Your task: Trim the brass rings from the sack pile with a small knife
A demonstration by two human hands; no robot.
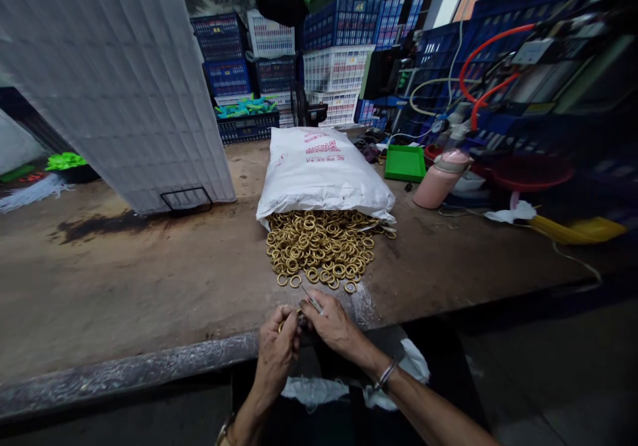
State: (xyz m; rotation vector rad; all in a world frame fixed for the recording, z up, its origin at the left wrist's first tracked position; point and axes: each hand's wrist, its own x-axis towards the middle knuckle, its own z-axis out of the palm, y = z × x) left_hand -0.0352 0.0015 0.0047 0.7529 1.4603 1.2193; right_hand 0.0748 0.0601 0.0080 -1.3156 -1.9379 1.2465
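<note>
Just past the table's front edge, my left hand is closed around a gold-coloured ring. Touching or nearly touching its fingertips, my right hand grips a thin metal tool, its point angled up and to the left. The fingers hide part of the ring and of the tool's lower end. Beyond both hands lies a heap of gold-coloured rings, spilling from the open end of a white sack with red print. A few loose rings lie at the heap's near side.
A tall white padded panel leans at the left. To the right are a green tray, a pink bottle, a yellow object and red hoses. Stacked crates line the back. The wooden table has a worn front edge.
</note>
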